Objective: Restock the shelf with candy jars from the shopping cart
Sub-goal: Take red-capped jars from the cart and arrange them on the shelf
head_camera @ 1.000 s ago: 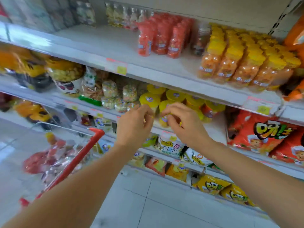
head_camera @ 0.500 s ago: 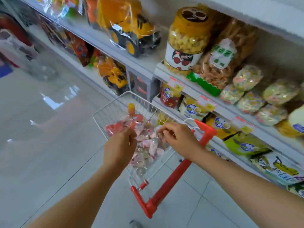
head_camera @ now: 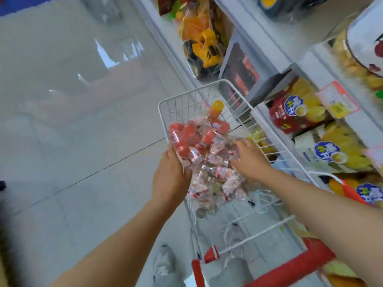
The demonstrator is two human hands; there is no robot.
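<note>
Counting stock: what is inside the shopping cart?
Clear pack of red-capped candy jars, held by left hand and right hand, plus an orange-capped bottle. Anything beneath it is hidden.

This is a shop, a small grocery or convenience store by the look of it. White metal shelving [head_camera: 275, 48] runs down the aisle in tiers, and paper price labels [head_camera: 337, 100] are clipped to the front edges. The stock is retail goods: printed snack bags [head_camera: 290, 112] lined up in rows, toy trucks [head_camera: 205, 48] sealed in clear plastic, and a large jar of snacks [head_camera: 364, 44] higher up. A white wire shopping cart [head_camera: 259, 117] with a red handle [head_camera: 290, 268] stands just beside the shelves, holding small candy jars [head_camera: 207, 154] with red caps. Underfoot lies a pale, glossy tiled floor [head_camera: 62, 141] that throws back the light.
</note>
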